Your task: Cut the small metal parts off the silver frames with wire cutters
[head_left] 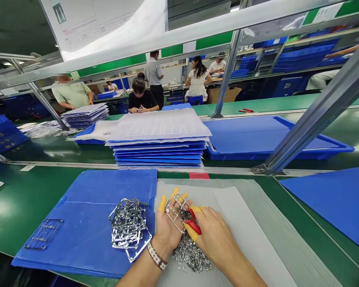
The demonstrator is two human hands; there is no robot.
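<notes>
My left hand point(167, 223), palm up with yellow finger cots on its fingertips, holds a small silver metal frame point(177, 213) with crossbars. In my right hand point(211, 229) is a red-handled tool point(194, 223), probably pliers or nippers; its jaws are partly hidden against the frame. Beneath both hands lies a heap of small shiny metal pieces point(193, 255) on a grey foam sheet point(242, 223). To the left, a tangled pile of metal frames point(130, 223) rests on a blue plastic sheet point(89, 203). A single frame point(44, 234) lies apart near that sheet's left edge.
Ahead stands a stack of blue sheets and white paper point(160, 147), beside a blue tray point(317, 149). A slanted metal post point(314, 103) rises at the right, near another blue sheet point(338, 199). Several people sit or stand at benches farther back.
</notes>
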